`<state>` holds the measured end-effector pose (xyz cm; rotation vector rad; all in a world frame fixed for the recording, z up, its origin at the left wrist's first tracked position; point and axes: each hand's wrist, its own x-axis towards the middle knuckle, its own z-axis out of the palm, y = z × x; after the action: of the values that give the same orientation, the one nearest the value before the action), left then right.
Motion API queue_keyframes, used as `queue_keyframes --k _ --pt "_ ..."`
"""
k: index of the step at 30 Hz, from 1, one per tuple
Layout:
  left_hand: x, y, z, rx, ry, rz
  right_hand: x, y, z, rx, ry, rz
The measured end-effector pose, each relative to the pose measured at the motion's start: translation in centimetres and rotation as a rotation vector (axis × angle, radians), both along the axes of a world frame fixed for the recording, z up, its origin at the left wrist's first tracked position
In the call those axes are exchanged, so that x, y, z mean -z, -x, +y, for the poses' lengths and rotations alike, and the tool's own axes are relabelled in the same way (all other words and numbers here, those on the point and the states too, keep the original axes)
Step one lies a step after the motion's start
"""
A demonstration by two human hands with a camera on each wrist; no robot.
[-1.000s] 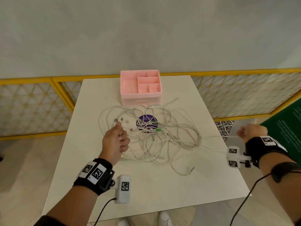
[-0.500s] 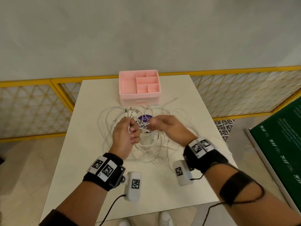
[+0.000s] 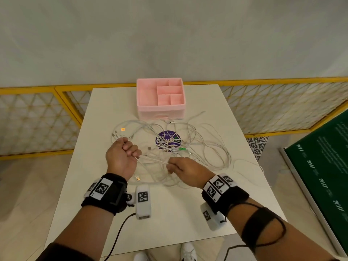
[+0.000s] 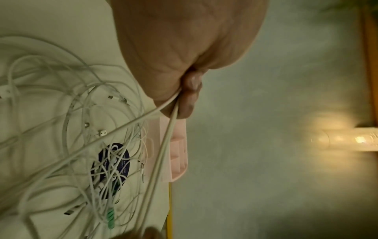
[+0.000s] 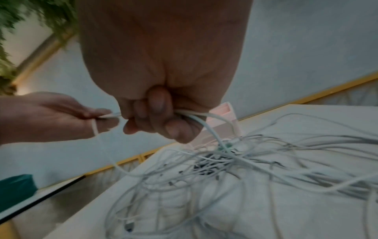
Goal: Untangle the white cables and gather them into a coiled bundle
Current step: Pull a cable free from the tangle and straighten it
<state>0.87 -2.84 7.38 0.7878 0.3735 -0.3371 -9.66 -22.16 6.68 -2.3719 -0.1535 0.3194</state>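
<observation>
A loose tangle of white cables (image 3: 195, 147) is spread over the middle of the white table (image 3: 188, 213); it also shows as white cables (image 4: 77, 142) and white cables (image 5: 255, 169) in the wrist views. My left hand (image 3: 130, 149) is a fist round a few cable strands just left of the tangle, and connector ends stick out beyond it. My right hand (image 3: 170, 165) pinches strands that run taut across to the left fist. In the wrist views the left hand (image 4: 184, 100) grips two strands and the right hand (image 5: 159, 119) curls round cables.
A pink compartment organiser (image 3: 160, 97) stands at the table's far edge, right behind the tangle. A purple round sticker (image 3: 168, 140) and a green cable tie (image 3: 182, 149) lie under the cables. Yellow lattice railings (image 3: 37, 117) flank the table; a green board (image 3: 323, 162) lies right.
My right hand came in from beyond the table's right edge to meet the left fist, then drew back toward me, with strands stretched between the hands. The left hand kept its grip.
</observation>
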Motion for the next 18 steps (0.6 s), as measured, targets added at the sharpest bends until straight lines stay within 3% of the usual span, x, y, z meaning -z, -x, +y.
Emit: queue_keyframes --k 4,9,14,18 --pt "-0.1 0.1 -0.5 -0.003 -0.056 0.0 0.5 0.2 -1.0 0.078 -0.054 0.025" --pt "-0.8 1.3 -2.3 0.019 -0.117 -0.017 1.2 -0.1 1.2 0.061 -0.046 -0.12" --pt "-0.8 2.0 -3.4 0.013 -0.135 -0.042 1.3 0.3 5.0 -0.016 -0.244 0.031" --pt "-0.9 -0.3 -0.9 -0.081 -0.133 -0.045 1.9 1.6 2.2 0.061 -0.123 -0.057"
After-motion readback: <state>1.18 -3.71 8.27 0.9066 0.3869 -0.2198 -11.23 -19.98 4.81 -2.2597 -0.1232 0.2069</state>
